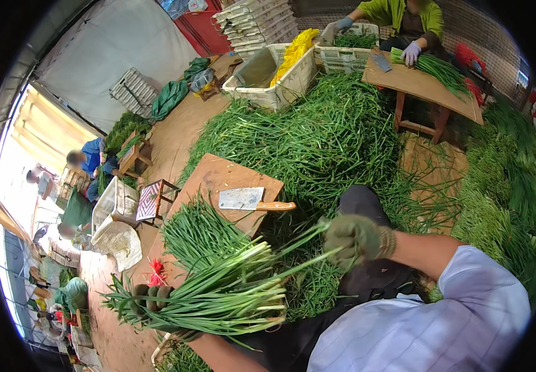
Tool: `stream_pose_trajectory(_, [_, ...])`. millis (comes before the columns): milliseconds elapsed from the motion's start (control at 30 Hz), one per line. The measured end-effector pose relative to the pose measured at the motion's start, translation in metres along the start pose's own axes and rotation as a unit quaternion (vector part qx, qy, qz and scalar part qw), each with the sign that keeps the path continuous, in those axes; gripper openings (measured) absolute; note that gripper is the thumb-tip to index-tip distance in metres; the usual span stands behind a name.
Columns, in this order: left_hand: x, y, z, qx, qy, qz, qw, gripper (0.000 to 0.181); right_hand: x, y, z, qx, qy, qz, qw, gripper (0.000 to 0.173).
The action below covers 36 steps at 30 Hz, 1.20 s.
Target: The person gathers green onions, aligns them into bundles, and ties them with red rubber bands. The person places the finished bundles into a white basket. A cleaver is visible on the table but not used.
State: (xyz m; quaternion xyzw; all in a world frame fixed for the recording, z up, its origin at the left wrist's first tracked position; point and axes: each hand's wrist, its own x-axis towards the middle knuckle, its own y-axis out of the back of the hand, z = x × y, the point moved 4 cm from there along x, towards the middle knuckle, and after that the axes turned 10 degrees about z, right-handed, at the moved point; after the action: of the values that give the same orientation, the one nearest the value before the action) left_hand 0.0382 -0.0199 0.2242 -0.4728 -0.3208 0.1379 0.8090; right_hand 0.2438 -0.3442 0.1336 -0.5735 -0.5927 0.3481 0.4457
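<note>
My left hand [154, 307], in a dark knit glove, grips the leafy end of a bunch of garlic chives [231, 297] whose pale stem ends point right. At the right of the bunch, my right hand [358, 239], in an olive glove and slightly blurred, pinches a few stalks that stretch out from it. Beyond them stands a low wooden board table [207, 172]; a cleaver [242, 198] with a wooden handle lies on it, beside more cut chives [200, 232]. Red ties [156, 273] are at the table's near left edge.
A large heap of loose chives [305, 130] spreads past the board. White crates [272, 93] stand behind it. A co-worker's gloved hand [410, 53] rests on chives at another low table [426, 86]. Bundled chives [491, 200] line the right side; a woven stool [149, 200] stands left.
</note>
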Motion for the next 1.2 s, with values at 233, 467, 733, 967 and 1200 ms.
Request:
stream_pose_trajectory(233, [-0.001, -0.028, 0.039, 0.031, 0.017, -0.054, 0.998, 0.020, -0.074, -0.019, -0.102, -0.712, -0.047, 0.334, 0.616, 0.037])
stream_pose_trajectory(467, [0.006, -0.072, 0.021, 0.079, 0.115, -0.160, 0.977, 0.022, 0.009, -0.115, -0.079, -0.803, 0.033, 0.129, 0.581, 0.076])
stream_pose_trajectory(733, [0.026, -0.092, -0.025, 0.078, 0.094, -0.191, 0.974, 0.030, 0.142, -0.066, 0.034, -0.361, 0.096, 0.020, 0.927, 0.029])
stream_pose_trajectory(967, [0.005, -0.080, 0.012, 0.009, 0.011, -0.103, 0.995, 0.022, 0.088, -0.024, 0.002, -0.066, 0.074, 0.057, 0.993, 0.037])
stream_pose_trajectory(1200, [0.019, -0.068, 0.026, 0.006, 0.066, -0.125, 0.990, 0.014, -0.023, 0.022, -0.005, -0.739, -0.135, -0.026, 0.659, 0.065])
